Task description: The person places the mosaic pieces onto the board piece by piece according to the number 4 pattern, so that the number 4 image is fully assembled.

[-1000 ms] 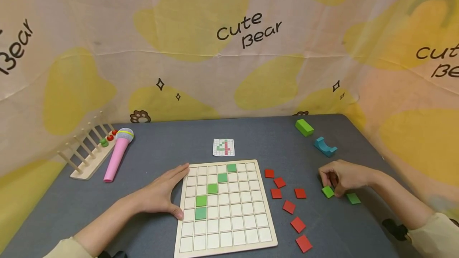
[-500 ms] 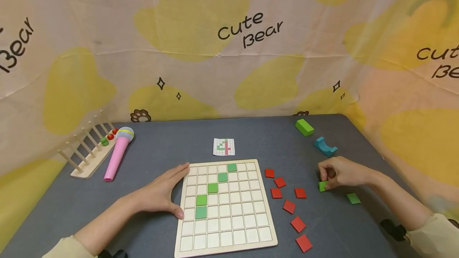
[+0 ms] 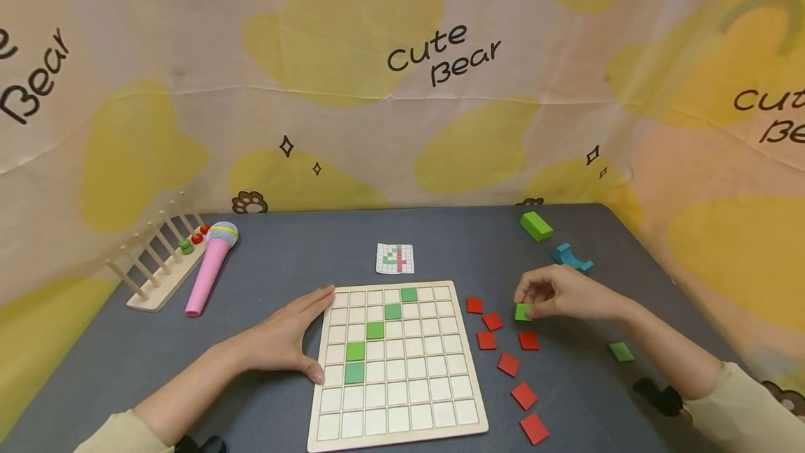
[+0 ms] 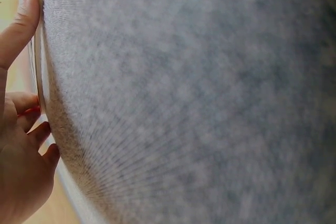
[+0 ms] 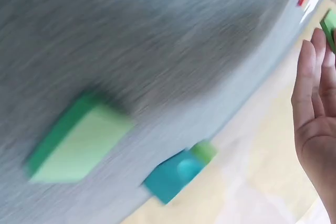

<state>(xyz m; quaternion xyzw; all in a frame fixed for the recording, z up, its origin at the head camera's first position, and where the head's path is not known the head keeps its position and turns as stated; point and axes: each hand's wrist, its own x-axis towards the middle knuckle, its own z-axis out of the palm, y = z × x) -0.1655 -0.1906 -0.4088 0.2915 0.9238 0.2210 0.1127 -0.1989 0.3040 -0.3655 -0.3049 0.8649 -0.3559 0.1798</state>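
My right hand point(image 3: 560, 292) pinches a small green square tile point(image 3: 523, 312) between thumb and fingers, over the table just beyond the red tiles point(image 3: 529, 341). In the right wrist view that pinched tile shows at the right edge. My left hand point(image 3: 286, 334) rests against the left edge of a wooden grid board point(image 3: 402, 362), fingers and thumb spread along it. Green tiles point(image 3: 375, 331) lie in several cells, running diagonally down from the top row, with the lowest directly under the one above. One loose green tile point(image 3: 621, 351) lies right of the board.
Beyond the board lies a small pattern card point(image 3: 395, 259) showing a green and red 4. A pink toy microphone point(image 3: 210, 268) and a pegged wooden rack point(image 3: 166, 278) are at left. A green block point(image 3: 536, 226) and blue arch block point(image 3: 572, 257) are at back right.
My right hand has picked up a green tile from the table at right and carried it left towards the board. The left hand stays at the board's edge.
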